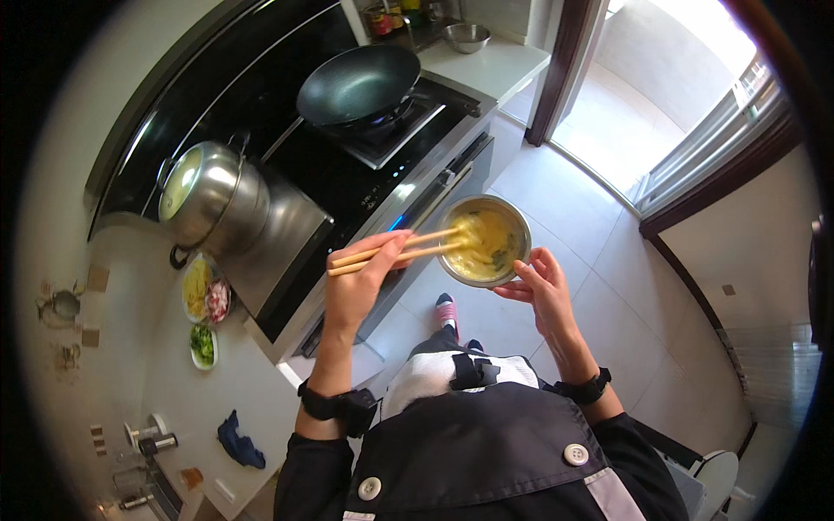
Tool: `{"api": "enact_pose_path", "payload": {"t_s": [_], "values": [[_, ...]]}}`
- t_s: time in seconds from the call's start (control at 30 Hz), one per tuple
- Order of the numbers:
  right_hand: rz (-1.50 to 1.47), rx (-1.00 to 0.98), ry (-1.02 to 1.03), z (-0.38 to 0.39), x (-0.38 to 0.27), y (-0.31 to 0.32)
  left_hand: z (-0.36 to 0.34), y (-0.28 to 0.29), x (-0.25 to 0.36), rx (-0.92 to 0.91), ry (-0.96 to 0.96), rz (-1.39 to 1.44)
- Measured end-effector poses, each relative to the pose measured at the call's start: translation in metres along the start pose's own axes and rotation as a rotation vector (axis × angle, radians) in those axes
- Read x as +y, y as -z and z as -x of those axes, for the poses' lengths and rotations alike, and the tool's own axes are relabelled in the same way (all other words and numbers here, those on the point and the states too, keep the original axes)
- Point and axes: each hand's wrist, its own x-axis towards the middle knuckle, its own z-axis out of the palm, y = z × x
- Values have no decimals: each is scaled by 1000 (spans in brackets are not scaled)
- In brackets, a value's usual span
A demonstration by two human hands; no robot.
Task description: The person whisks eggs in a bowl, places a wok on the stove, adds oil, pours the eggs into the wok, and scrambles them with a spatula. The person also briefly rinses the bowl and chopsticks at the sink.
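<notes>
My left hand (380,263) is closed around a pair of wooden chopsticks (417,244), held level and pointing right. Their tips dip into yellow beaten egg (483,239), which looks streaked and frothy, with a darker patch near its lower right. A round metal bowl (525,227) holds the egg. Gripping that bowl by its lower right rim is my right hand (543,286), with the thumb at the edge and fingers beneath. The bowl hangs in the air over the floor, in front of the stove.
A dark wok (360,82) sits on the far burner of the black stove (347,182). To its left stands a large steel pot (213,195). Plates of chopped greens (202,346) and other cut food lie on the left counter (234,373), near a blue cloth (240,441).
</notes>
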Motion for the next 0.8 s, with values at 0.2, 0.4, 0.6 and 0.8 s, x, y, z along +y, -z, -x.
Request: {"api": "enact_pose_path", "payload": {"t_s": [0.2, 0.4, 0.6, 0.8], "values": [[-11, 111, 49, -34, -22, 16, -69, -14, 6, -209, 22, -1], [-25, 228, 78, -77, -41, 25, -142, -36, -4, -341, 104, 18], [-60, 281, 107, -117, -67, 45, -196, -69, -14, -320, 43, 77], [-9, 255, 107, -187, -100, 89, -261, -114, -20, -291, -20, 58]]}}
